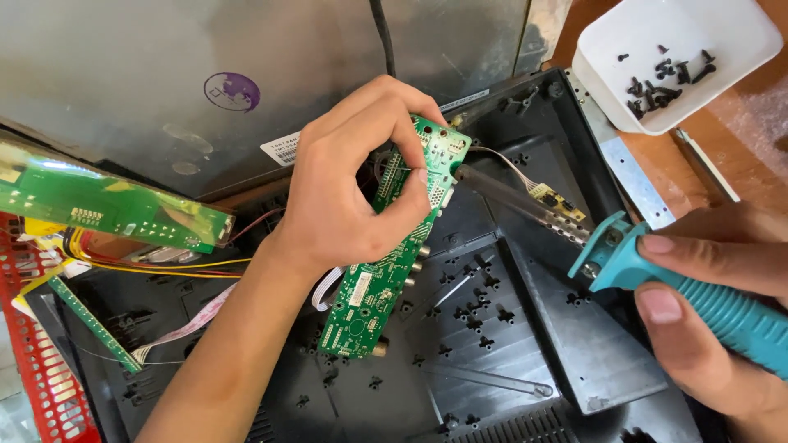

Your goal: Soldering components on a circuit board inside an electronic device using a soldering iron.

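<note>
The left hand (345, 197) pinches the green circuit board (386, 254) by its edges; it looks light, stiff and fragile. The right hand (714, 303) grips the soldering iron (624, 254) by its teal handle.

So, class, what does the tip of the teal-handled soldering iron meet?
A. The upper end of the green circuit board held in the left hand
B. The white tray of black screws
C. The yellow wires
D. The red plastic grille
A: the soldering iron, held in the right hand, has its tip on the upper end of the green circuit board, in the left hand's grip.
</note>
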